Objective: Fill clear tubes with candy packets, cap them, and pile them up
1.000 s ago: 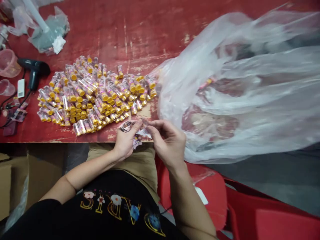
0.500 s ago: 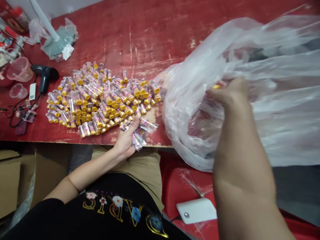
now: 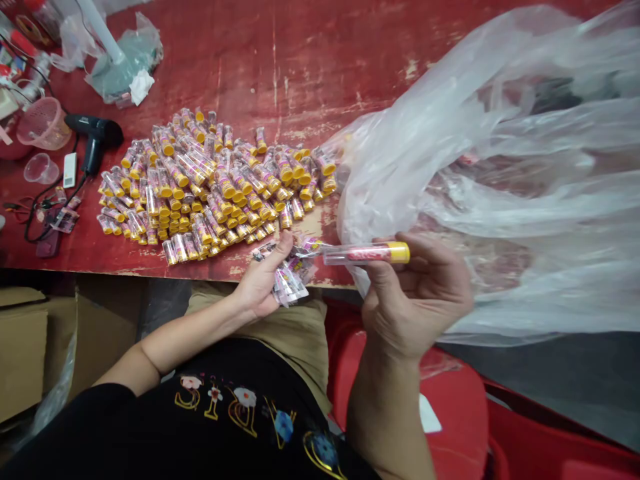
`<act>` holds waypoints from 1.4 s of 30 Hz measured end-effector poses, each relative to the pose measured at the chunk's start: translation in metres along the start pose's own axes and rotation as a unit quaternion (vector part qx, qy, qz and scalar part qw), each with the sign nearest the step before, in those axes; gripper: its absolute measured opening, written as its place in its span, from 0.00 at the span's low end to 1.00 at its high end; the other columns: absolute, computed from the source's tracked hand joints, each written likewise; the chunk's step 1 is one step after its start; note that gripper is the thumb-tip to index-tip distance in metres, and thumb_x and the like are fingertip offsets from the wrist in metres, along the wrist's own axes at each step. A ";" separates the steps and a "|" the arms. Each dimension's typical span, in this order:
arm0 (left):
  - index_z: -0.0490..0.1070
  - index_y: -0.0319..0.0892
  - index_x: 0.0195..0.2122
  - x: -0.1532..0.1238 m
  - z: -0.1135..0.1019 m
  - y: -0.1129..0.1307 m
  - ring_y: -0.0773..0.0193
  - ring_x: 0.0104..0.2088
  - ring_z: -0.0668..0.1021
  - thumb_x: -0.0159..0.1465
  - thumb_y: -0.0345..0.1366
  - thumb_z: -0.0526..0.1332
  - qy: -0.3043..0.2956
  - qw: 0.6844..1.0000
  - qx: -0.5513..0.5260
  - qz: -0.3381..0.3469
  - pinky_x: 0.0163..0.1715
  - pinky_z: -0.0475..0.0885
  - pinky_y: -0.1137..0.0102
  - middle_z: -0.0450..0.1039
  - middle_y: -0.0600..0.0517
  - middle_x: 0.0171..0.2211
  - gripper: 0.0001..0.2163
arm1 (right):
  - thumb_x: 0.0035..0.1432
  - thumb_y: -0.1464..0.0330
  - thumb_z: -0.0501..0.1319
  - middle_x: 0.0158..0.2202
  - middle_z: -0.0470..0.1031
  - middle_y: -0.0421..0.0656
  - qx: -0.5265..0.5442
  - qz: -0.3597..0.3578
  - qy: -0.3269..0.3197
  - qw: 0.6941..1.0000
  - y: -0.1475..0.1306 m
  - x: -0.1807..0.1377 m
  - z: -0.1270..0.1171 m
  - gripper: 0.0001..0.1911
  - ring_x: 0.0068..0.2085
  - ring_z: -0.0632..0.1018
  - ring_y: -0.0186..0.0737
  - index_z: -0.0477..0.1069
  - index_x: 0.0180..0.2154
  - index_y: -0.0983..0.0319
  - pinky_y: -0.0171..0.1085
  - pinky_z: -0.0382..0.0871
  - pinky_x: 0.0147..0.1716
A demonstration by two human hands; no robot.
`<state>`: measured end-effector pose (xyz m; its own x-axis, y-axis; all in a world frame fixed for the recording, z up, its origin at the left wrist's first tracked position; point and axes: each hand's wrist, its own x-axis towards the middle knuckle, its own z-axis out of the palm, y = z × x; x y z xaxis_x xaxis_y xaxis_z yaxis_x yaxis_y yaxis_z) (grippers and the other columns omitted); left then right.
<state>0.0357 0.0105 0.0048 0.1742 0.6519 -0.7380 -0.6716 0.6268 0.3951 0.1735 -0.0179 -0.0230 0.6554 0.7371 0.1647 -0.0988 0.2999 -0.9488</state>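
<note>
My right hand (image 3: 413,287) pinches a clear plastic tube (image 3: 363,253) by its yellow-capped end, with a red and white label showing inside. The tube lies nearly level, its clear end pointing left. Beside it, my left hand (image 3: 263,280) is closed around a bunch of clear printed plastic sleeves (image 3: 290,277), thumb on top. The tube's clear end meets or overlaps one sleeve; whether it is inside cannot be made out. Left of the hands lies a heap of capped tubes (image 3: 200,180) in clear printed wrap. A large translucent plastic bag (image 3: 395,153) lies open to the right.
On the worn red table (image 3: 320,60) stand a black hair dryer (image 3: 95,137), a pink basket (image 3: 46,125) and a lamp base (image 3: 117,73) at the left. Cardboard boxes (image 3: 30,353) sit below the edge. A red stool (image 3: 460,400) is at lower right.
My right hand has come out of the plastic bag and moved left with a yellow-capped tube. My left hand keeps its hold on the sleeves. The view has shifted slightly.
</note>
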 end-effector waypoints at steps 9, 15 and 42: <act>0.80 0.41 0.36 0.003 -0.008 -0.001 0.63 0.33 0.81 0.54 0.42 0.80 -0.010 0.995 0.029 0.099 0.46 0.77 0.63 0.81 0.52 0.34 0.15 | 0.44 0.60 0.78 0.35 0.76 0.43 0.081 0.162 -0.046 0.982 -0.016 0.001 -0.008 0.18 0.33 0.77 0.38 0.80 0.37 0.57 0.36 0.75 0.27; 0.80 0.41 0.30 0.006 -0.012 -0.002 0.68 0.31 0.79 0.46 0.41 0.83 -0.018 0.964 0.095 0.246 0.41 0.74 0.70 0.79 0.56 0.29 0.17 | 0.49 0.55 0.76 0.28 0.70 0.37 -0.022 0.276 -0.197 0.940 -0.003 -0.005 0.003 0.18 0.22 0.66 0.29 0.81 0.37 0.58 0.31 0.60 0.17; 0.73 0.41 0.32 0.007 -0.020 -0.014 0.62 0.37 0.82 0.47 0.47 0.82 0.039 0.983 0.042 0.172 0.49 0.77 0.63 0.77 0.55 0.30 0.23 | 0.62 0.50 0.68 0.42 0.75 0.47 -0.123 0.032 -0.195 0.973 0.007 -0.039 -0.017 0.23 0.43 0.80 0.49 0.77 0.54 0.53 0.45 0.81 0.34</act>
<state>0.0320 -0.0020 -0.0169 -0.1097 0.7990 -0.5912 -0.6187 0.4106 0.6698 0.1597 -0.0548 -0.0402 0.3144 0.9378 0.1470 0.0826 0.1272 -0.9884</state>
